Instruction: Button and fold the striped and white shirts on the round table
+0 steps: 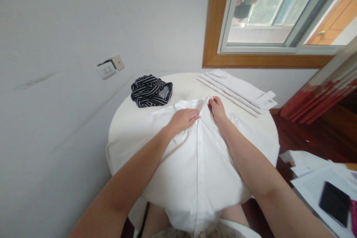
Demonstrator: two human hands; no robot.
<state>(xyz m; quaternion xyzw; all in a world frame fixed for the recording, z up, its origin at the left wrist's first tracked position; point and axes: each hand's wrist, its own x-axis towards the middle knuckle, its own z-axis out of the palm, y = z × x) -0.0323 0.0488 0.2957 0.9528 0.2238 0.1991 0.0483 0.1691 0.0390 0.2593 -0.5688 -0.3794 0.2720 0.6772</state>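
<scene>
A white shirt (181, 178) lies spread over the round table, its front placket running down the middle and its lower part hanging off the near edge. My left hand (184, 119) is closed on the shirt front just left of the placket, thumb and fingers together at the cloth. Slightly farther up on the right, my right hand (216, 108) pinches the raised collar edge of the same shirt. Folds run outward from between the two hands. The cloth inside the fingers is mostly hidden.
A crumpled black-and-white striped garment (150, 91) lies at the table's back left. Folded white shirts (237, 89) are stacked at the back right. The white table (184, 78) stands against the wall below a window. Papers and a black phone (334, 202) lie at lower right.
</scene>
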